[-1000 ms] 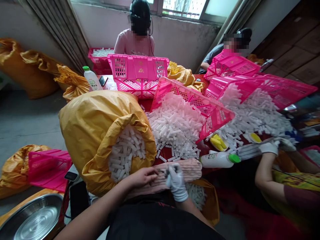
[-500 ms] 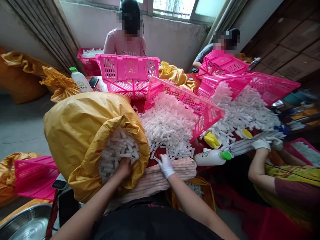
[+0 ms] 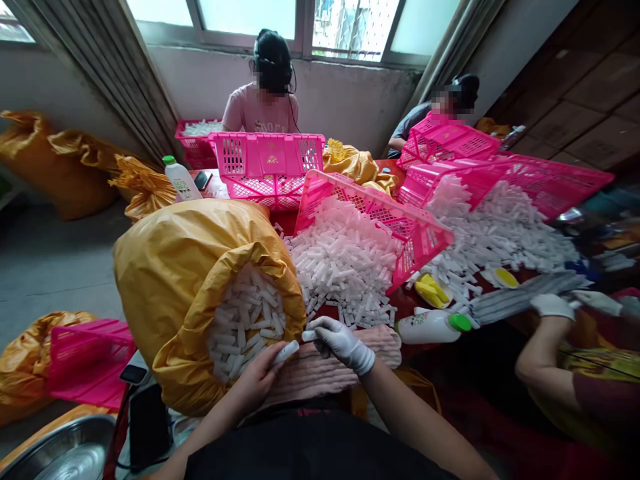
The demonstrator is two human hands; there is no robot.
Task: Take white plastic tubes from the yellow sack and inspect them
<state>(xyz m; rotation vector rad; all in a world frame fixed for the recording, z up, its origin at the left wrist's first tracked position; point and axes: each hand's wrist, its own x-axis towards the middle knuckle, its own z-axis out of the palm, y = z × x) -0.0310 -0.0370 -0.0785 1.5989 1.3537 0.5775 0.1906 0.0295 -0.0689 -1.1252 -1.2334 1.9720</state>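
My left hand (image 3: 257, 380), bare, comes out of the mouth of a yellow sack (image 3: 170, 293) with a white plastic tube (image 3: 286, 353) between its fingers. Packed in the sack are many similar white tubes (image 3: 245, 320). My right hand (image 3: 341, 343) wears a white glove and pinches another white tube (image 3: 310, 335) just above a pale pink ribbed strip (image 3: 330, 367). That strip lies across my lap, under both hands. The two tubes point toward each other, a small gap apart.
A large heap of white tubes (image 3: 345, 260) spills from a tipped pink basket (image 3: 380, 227) onto the red table. A white bottle with a green cap (image 3: 430, 327) lies nearby. At right, a co-worker's gloved hands (image 3: 553, 307) hold a grey strip. A steel basin (image 3: 65, 453) sits at lower left.
My left hand has risen from inside the sack with a tube. My right hand has moved up off the pink strip, now pinching a tube. The head view has shifted slightly.
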